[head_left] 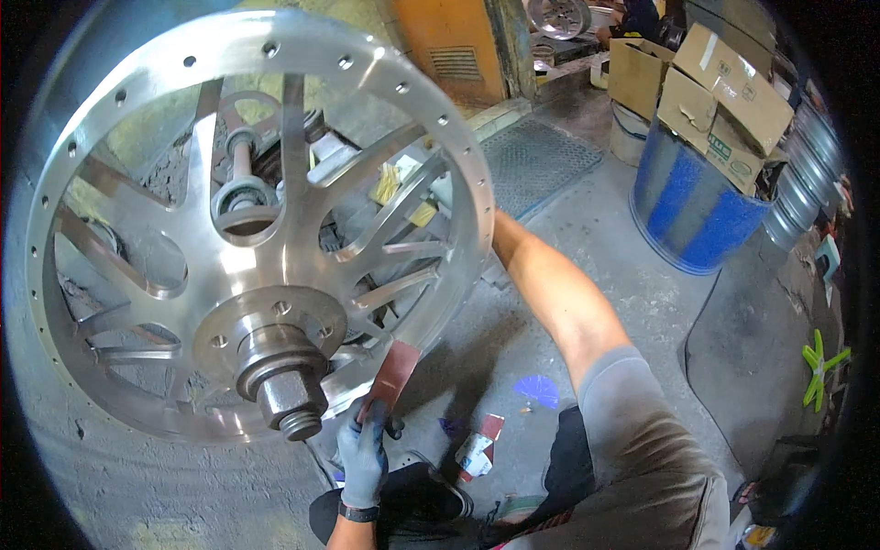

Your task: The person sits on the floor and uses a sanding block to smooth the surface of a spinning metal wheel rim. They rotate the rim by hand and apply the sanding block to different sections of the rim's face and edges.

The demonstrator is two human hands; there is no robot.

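Note:
A large bare-metal wheel (247,261) with many spokes and a ring of small holes in its rim fills the left side. It is mounted on a spindle, with a big hex nut (291,400) at its hub. Below the rim's near right edge, my left hand (359,458), in a grey glove, is closed on a reddish-brown strip of sandpaper (392,378). The strip's upper end lies close to the rim; whether it touches, I cannot tell. My right forearm (550,284) reaches behind the rim's right side, so the fingers of my right hand are hidden.
Machine parts (243,165) show between the spokes. A folded sandpaper piece (478,449) and a purple disc piece (537,391) are on the floor. Right of the metal floor plate (536,156) stands a blue drum (692,206) topped with cardboard boxes (724,87). Farther right is a green star-shaped object (819,367).

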